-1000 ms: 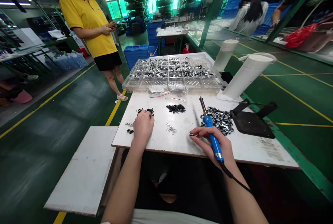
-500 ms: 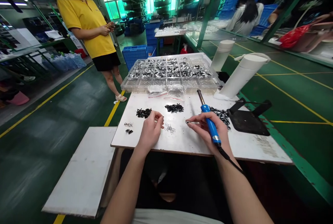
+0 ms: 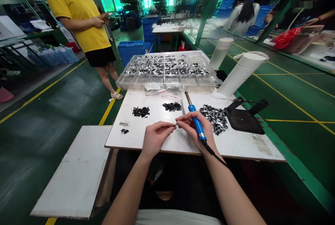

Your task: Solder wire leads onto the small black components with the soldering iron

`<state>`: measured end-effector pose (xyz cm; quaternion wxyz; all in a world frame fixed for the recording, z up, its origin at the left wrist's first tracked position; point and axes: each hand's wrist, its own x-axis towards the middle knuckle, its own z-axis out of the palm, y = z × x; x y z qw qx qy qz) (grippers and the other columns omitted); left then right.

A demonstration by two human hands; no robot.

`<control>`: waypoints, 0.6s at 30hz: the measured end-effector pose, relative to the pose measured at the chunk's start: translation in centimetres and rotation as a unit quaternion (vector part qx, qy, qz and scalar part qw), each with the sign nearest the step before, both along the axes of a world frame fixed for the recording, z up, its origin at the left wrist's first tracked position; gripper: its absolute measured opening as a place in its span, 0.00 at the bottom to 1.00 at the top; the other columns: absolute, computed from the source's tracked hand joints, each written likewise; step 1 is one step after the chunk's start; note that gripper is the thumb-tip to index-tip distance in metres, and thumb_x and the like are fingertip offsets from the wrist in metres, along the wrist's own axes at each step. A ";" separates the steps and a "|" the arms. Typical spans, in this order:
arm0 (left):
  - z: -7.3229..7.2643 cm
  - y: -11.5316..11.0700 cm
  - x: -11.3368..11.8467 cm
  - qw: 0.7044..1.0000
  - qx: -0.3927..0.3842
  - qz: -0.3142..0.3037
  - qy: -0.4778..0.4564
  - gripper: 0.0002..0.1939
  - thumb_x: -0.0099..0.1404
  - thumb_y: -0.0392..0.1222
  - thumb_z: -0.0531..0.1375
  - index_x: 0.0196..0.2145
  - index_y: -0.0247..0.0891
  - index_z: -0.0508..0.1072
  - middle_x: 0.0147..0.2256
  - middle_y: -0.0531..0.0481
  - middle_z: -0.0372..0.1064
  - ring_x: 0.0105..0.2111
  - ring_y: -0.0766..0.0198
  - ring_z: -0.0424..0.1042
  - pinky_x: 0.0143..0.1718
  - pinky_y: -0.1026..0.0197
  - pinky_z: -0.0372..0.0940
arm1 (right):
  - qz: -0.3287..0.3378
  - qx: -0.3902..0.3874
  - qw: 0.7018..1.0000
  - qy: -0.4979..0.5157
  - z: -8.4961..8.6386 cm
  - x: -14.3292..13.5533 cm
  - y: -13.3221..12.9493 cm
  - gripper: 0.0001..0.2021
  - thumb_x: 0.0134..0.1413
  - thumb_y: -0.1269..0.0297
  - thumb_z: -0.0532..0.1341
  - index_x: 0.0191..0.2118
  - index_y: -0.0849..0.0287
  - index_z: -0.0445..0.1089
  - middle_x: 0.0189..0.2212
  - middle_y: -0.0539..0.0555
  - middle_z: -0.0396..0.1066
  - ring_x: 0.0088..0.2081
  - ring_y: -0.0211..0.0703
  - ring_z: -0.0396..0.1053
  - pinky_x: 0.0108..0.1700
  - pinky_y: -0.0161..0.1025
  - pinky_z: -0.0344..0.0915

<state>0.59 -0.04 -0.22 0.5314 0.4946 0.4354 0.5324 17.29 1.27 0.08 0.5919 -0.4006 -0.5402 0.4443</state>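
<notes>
Left hand [image 3: 157,137], fingers pinched at a tiny part [image 3: 176,125]; right hand [image 3: 199,130], fingertips pinching the same part, blue soldering iron [image 3: 198,126] held

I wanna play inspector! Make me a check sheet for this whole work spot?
Surface: white tabletop, dark smudges at the right.
Job's things: soldering iron, small piece, two black piles, shiny heap, divided tray.
Clutter: plastic bags by the tray.
Hands: left hand's fingertips meet right hand's around the small piece; right hand also holds the soldering iron.
Cables: black cord runs from the soldering iron over the right forearm.
Surroundings: yellow-topped person standing, blue crates.
</notes>
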 end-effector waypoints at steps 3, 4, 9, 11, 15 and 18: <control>-0.1 -0.1 0.1 1.000 -0.002 0.008 0.010 0.09 0.59 0.40 0.70 0.39 0.36 0.82 0.37 0.45 0.82 0.39 0.56 0.82 0.46 0.57 0.76 | 0.008 0.003 1.000 -0.017 -0.4 0.0 -0.1 0.13 0.52 0.59 0.73 0.37 0.54 0.70 0.37 0.54 0.80 0.37 0.44 0.79 0.41 0.40 0.77; -0.1 -0.2 0.2 1.000 0.001 0.009 0.014 0.09 0.59 0.39 0.70 0.39 0.36 0.81 0.37 0.46 0.82 0.39 0.56 0.82 0.46 0.57 0.76 | 0.008 0.003 1.000 -0.022 -0.5 0.0 -0.1 0.13 0.52 0.59 0.73 0.37 0.54 0.70 0.37 0.54 0.80 0.38 0.45 0.79 0.41 0.40 0.77; -0.3 -0.4 0.3 0.997 0.052 0.023 0.055 0.04 0.62 0.39 0.68 0.36 0.37 0.83 0.37 0.47 0.82 0.39 0.59 0.81 0.45 0.60 0.76 | 0.013 -0.007 0.999 -0.032 -0.8 0.2 -0.1 0.13 0.53 0.57 0.72 0.37 0.54 0.70 0.39 0.57 0.81 0.40 0.47 0.80 0.45 0.44 0.78; -0.4 -0.3 0.2 0.994 0.072 0.034 0.073 0.04 0.63 0.38 0.67 0.36 0.38 0.83 0.37 0.47 0.81 0.39 0.60 0.80 0.42 0.62 0.76 | 0.021 -0.010 0.999 -0.026 -0.7 0.2 -0.1 0.13 0.52 0.57 0.73 0.37 0.55 0.70 0.40 0.57 0.81 0.41 0.47 0.80 0.46 0.44 0.78; -0.5 -0.3 0.2 0.988 0.110 0.046 0.099 0.04 0.64 0.37 0.67 0.36 0.39 0.83 0.36 0.48 0.79 0.37 0.62 0.79 0.36 0.65 0.76 | 0.032 -0.018 0.999 -0.020 -0.7 0.1 0.0 0.13 0.52 0.58 0.73 0.38 0.54 0.70 0.40 0.57 0.81 0.41 0.46 0.80 0.47 0.43 0.77; -0.5 -0.3 0.2 0.985 0.124 0.054 0.109 0.04 0.64 0.37 0.66 0.36 0.39 0.83 0.36 0.48 0.79 0.37 0.62 0.78 0.36 0.66 0.76 | 0.036 -0.021 0.999 -0.013 -0.7 0.1 0.0 0.13 0.51 0.58 0.73 0.38 0.54 0.71 0.40 0.56 0.81 0.40 0.46 0.79 0.46 0.42 0.77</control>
